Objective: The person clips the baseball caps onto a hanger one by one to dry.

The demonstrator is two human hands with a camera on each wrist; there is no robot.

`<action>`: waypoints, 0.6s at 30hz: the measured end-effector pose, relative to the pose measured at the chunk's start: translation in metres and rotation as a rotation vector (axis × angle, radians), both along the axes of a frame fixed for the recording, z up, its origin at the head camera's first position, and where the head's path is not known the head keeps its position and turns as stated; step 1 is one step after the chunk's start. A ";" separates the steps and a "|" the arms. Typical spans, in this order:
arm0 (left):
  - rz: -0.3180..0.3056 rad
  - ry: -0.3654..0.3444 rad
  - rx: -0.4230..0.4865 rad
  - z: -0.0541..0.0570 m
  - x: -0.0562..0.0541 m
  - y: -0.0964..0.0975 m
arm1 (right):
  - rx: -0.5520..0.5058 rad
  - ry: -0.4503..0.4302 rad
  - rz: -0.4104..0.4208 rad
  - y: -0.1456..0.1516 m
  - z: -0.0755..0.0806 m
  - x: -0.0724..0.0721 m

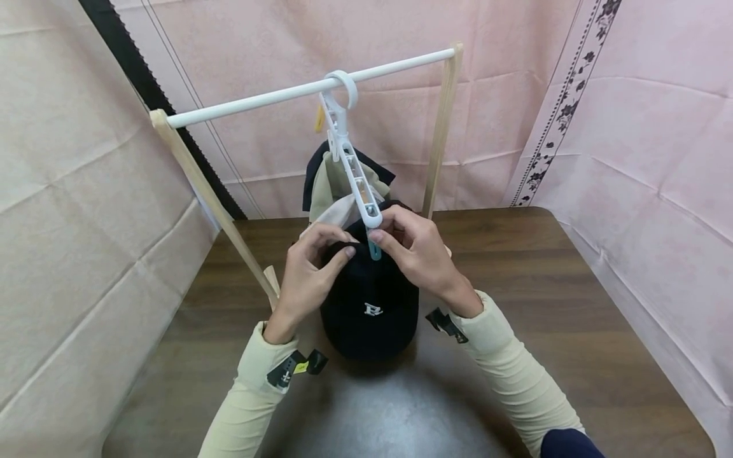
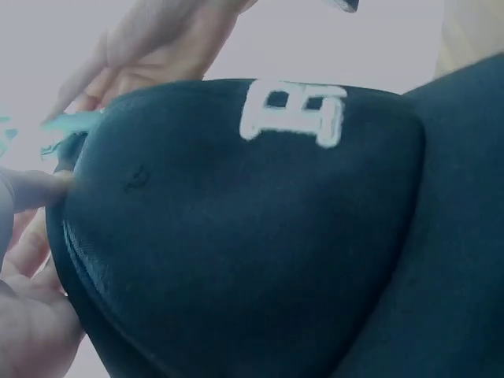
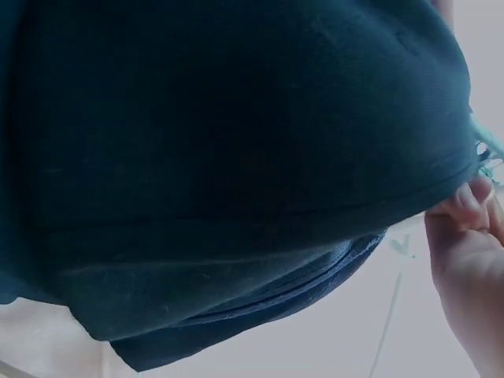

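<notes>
Baseball cap (image 1: 369, 286), black with a white embroidered letter, is between the two hands over the middle of the worktop (image 1: 572, 324), its brim toward the near edge. Whether the brim touches the wood cannot be told. The left hand (image 1: 309, 267) pinches the top of the crown, thumb on the front panel and fingers behind it, as the left wrist view also shows. The right hand (image 1: 420, 254) pinches a teal clip (image 1: 375, 252) just beside that spot, thumb against its side; the clip is at the lower end of a white slotted hanger (image 1: 355, 170).

The hanger's hook goes over a white rod (image 1: 258, 100), and its arm slopes down toward the near edge. Behind the cap, khaki cloth (image 1: 325, 183), dark cloth (image 1: 312, 170) and pale grey cloth (image 1: 340, 212) hang close together beneath the hanger. A yellow clip (image 1: 319, 119) shows near the hook. Wooden posts (image 1: 214, 200) bear the rod at both ends. Beyond the worktop's far edge hangs a pink curtain (image 1: 395, 32). Pale sleeves (image 1: 509, 356) cover both forearms.
</notes>
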State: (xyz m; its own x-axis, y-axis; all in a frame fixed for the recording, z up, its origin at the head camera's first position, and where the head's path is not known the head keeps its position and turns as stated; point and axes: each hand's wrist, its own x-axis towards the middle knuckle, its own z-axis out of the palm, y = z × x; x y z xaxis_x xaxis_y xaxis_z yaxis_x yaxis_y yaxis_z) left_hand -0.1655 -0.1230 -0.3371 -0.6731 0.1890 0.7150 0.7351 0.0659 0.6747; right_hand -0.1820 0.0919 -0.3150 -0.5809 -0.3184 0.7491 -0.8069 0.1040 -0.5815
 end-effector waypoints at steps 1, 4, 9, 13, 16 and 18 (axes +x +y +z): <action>0.000 -0.005 -0.009 0.000 0.001 0.000 | 0.005 -0.012 0.014 0.000 -0.001 0.000; 0.000 -0.018 -0.051 -0.001 0.002 -0.001 | 0.016 -0.038 0.033 0.000 -0.005 0.000; -0.003 -0.013 -0.146 -0.001 0.002 0.000 | 0.027 -0.074 0.027 0.000 -0.012 -0.002; 0.037 -0.002 -0.195 -0.001 0.003 0.005 | 0.013 -0.094 0.025 0.001 -0.017 -0.005; 0.111 -0.004 -0.194 -0.001 0.003 0.008 | -0.014 -0.103 0.039 0.002 -0.019 -0.005; 0.168 -0.014 -0.192 -0.001 0.002 0.011 | -0.033 -0.109 0.065 0.002 -0.020 -0.005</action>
